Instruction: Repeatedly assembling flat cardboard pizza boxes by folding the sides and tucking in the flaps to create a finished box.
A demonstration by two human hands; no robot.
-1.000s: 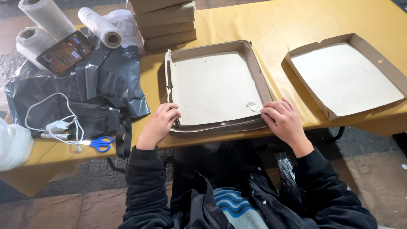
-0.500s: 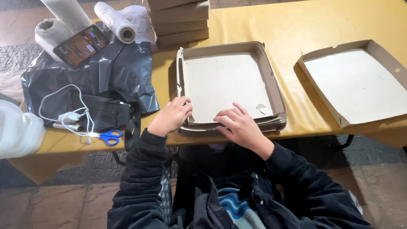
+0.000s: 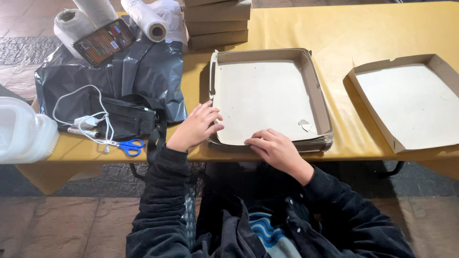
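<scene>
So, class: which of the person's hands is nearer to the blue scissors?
Left. The left hand rests at the tray stack's left edge, just right of the scissors. The right hand lies on the stack's near edge, farther right.

My left hand (image 3: 197, 126) rests on the near left corner of the cardboard tray (image 3: 267, 98); my right hand (image 3: 276, 149) presses its near edge, fingers flat.

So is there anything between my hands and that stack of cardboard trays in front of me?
Nothing visible. The left hand rests against the stack's near left corner and the right hand lies on its near edge, both touching the cardboard. The scissors and black pouch lie off to the left, clear.
</scene>
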